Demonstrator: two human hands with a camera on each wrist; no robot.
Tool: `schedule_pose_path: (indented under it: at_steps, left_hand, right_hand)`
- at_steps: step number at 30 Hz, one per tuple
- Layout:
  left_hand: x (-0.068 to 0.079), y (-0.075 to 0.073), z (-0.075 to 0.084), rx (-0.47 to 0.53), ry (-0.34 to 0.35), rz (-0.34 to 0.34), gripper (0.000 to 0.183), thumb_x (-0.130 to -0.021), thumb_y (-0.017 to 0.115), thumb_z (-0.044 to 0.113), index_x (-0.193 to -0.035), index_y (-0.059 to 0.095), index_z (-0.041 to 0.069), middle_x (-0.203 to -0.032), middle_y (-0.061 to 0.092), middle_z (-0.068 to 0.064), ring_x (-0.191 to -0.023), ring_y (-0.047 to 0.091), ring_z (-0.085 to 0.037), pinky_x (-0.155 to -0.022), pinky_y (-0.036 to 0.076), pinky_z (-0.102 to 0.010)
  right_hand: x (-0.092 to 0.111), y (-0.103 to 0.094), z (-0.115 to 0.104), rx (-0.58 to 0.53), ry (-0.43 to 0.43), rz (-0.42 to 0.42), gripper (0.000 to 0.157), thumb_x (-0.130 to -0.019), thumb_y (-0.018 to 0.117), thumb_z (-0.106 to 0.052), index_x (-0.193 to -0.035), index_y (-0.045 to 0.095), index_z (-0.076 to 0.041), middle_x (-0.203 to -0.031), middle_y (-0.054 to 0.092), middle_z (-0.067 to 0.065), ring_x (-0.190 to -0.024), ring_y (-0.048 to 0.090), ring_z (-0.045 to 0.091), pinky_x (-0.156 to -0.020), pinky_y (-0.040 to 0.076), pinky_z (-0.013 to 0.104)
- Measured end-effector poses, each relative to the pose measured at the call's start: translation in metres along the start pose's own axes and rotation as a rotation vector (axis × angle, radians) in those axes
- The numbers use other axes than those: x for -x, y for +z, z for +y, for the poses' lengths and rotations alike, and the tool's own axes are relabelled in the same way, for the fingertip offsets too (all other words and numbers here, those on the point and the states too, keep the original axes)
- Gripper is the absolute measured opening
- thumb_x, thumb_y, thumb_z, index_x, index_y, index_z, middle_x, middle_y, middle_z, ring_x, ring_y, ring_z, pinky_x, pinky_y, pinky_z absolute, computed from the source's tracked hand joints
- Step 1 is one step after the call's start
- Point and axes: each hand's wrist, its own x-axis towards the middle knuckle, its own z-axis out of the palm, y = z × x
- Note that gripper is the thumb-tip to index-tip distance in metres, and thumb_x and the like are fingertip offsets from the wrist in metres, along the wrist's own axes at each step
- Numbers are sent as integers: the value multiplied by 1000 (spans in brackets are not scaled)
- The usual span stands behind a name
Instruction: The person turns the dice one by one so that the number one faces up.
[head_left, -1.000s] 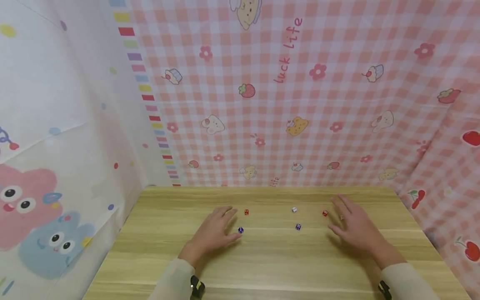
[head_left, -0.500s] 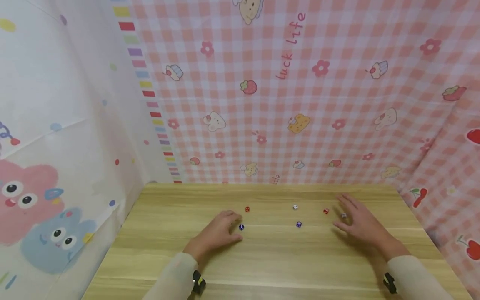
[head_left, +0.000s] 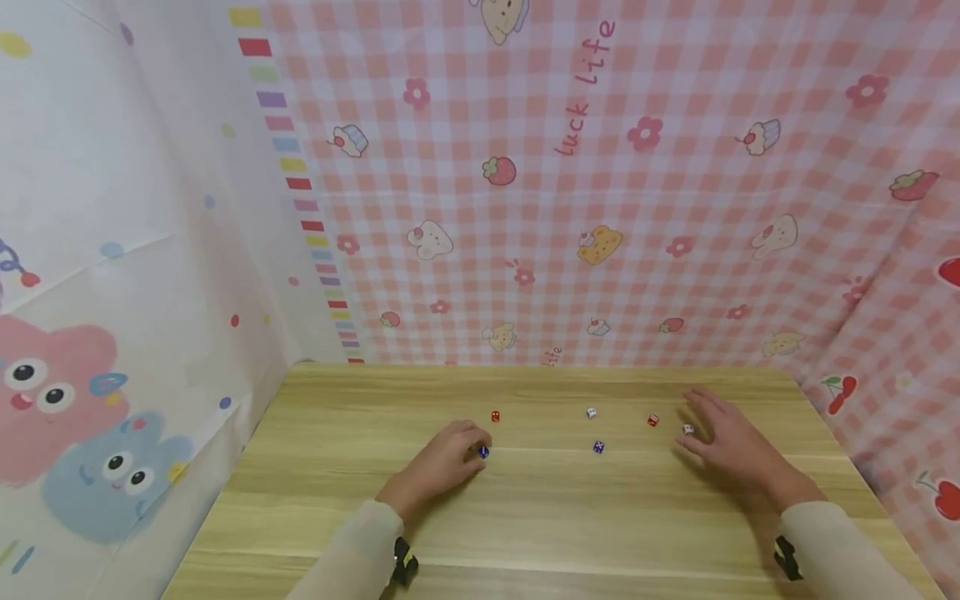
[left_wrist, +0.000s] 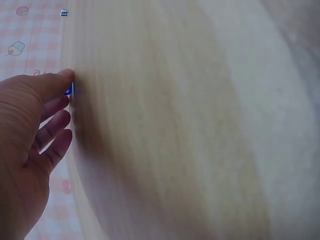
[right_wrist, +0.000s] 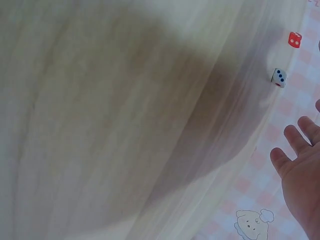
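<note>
Loose blue die (head_left: 598,447), small pipped cube, sits on the wood-grain bench (head_left: 540,517). Left of it, left hand (head_left: 442,461) pinches second blue die (head_left: 483,452), thumb against finger. Right of it, right hand (head_left: 731,442) has fingers spread by outer white die (head_left: 687,429); contact unclear. Behind it: inner white die (head_left: 592,412), left red die (head_left: 495,416), right red die (head_left: 653,421), checked cloth (head_left: 461,200).

A screened nook (what room, unclear): printed cloths (head_left: 457,200) hang behind and beside a wooden table (head_left: 540,517).
</note>
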Motion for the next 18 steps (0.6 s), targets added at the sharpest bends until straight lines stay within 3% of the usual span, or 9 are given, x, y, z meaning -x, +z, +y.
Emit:
schedule_pose_path:
  at_steps: [8,18]
  left_hand:
    - [1,1,0,-37,26,26,16,-94,76,16,-110,75,12,-108,70,0,-105,63,-17,-96,55,-35]
    - [3,5,-2,-78,36,53,12,-94,76,18,-105,76,15,-104,67,4,-100,61,-13,-91,55,-31]
  right_hand:
    - [-2,0,4,1,-7,2,79,-96,73,-36,-151,39,9,-156,34,36,-140,33,60,-109,29,75]
    - [-4,3,15,-15,19,-24,79,-96,73,-39,-153,40,5,-158,34,33,-142,31,58,-111,27,74]
